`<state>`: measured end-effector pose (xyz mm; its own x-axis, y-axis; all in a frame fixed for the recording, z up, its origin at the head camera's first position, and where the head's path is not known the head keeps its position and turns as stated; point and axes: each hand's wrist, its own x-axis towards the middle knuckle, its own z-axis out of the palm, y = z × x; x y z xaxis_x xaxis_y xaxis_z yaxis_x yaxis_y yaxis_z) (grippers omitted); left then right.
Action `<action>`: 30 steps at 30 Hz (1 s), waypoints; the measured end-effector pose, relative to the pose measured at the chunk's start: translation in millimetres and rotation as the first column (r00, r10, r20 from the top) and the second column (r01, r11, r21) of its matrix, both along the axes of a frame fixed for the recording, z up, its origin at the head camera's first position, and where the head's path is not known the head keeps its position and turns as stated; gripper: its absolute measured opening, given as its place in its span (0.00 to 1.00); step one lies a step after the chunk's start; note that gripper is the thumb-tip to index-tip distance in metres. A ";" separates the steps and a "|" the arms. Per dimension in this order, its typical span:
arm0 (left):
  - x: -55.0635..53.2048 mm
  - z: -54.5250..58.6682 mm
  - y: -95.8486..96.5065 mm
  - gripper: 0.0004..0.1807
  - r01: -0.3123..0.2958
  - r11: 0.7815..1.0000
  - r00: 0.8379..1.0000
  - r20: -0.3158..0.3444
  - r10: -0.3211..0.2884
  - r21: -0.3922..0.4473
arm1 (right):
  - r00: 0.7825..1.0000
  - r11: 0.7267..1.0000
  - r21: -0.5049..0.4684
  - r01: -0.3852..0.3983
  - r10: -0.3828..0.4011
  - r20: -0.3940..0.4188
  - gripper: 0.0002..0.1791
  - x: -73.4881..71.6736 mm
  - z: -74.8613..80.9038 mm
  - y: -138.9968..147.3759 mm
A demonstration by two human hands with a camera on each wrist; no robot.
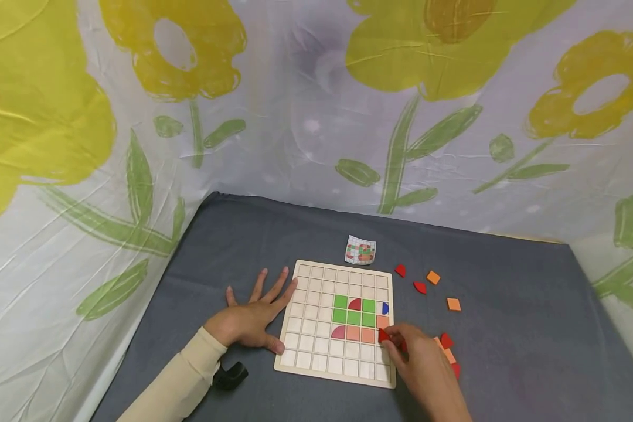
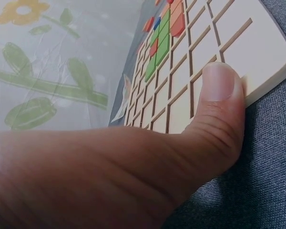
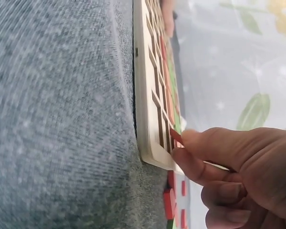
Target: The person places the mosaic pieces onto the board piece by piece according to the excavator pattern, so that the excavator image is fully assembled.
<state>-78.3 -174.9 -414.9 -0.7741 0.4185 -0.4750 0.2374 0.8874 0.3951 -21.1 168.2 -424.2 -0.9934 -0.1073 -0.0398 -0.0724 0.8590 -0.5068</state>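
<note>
A pale wooden grid board (image 1: 316, 343) lies on the dark cloth, with green squares (image 1: 354, 317), orange squares (image 1: 360, 334), red quarter-circle pieces and a blue half-round piece (image 1: 385, 308) set in its cells. My right hand (image 1: 419, 360) pinches a red piece (image 1: 383, 336) between thumb and forefinger at the board's right edge; the right wrist view shows this red piece (image 3: 176, 136) tilted over a cell. With fingers spread, my left hand (image 1: 253, 319) rests at the board's left edge. Its thumb (image 2: 221, 90) touches the board's corner in the left wrist view.
A small printed pattern card (image 1: 360, 250) lies behind the board. Loose red pieces (image 1: 419, 287) and orange squares (image 1: 453, 304) are scattered to the right, several of them beside my right hand. A black curved object (image 1: 230, 376) sits by my left wrist. Flowered fabric (image 1: 295, 117) hangs behind the table.
</note>
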 end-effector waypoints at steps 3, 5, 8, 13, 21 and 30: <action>0.0 -1.0 0.3 0.75 0.003 1.000 1.000 0.002 -0.003 0.002 | 1.000 0.999 0.033 -0.001 0.001 0.003 0.10 1.4 0.0 0.3; -0.3 -1.5 0.4 0.74 0.007 1.000 1.000 0.003 -0.007 0.004 | 1.000 0.999 0.047 -0.004 0.004 0.001 0.11 1.8 -0.2 0.5; -2.5 -6.1 -0.7 0.76 0.002 1.000 1.000 0.000 -0.002 0.018 | 1.000 0.999 0.052 -0.005 0.005 -0.004 0.11 1.9 -0.1 1.0; -4.9 -17.3 -5.6 0.78 0.015 0.998 1.000 -0.019 -0.014 0.054 | 1.000 0.998 0.057 -0.004 0.004 0.003 0.10 1.2 -0.3 0.8; -1.8 -7.0 -3.3 0.76 0.005 0.999 1.000 0.011 -0.005 0.038 | 0.999 0.998 0.062 -0.022 0.024 -0.044 0.09 1.0 -5.4 0.9; -1.8 -2.5 -0.8 0.75 -0.002 1.000 1.000 0.024 0.001 0.024 | 0.999 0.998 0.048 -0.027 0.028 -0.033 0.10 -1.5 -5.2 7.1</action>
<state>-80.1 -175.6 -417.4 -0.7631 0.4288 -0.4836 0.2262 0.8781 0.4216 -22.6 175.3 -429.4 -0.9910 -0.1333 -0.0125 -0.1124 0.8795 -0.4624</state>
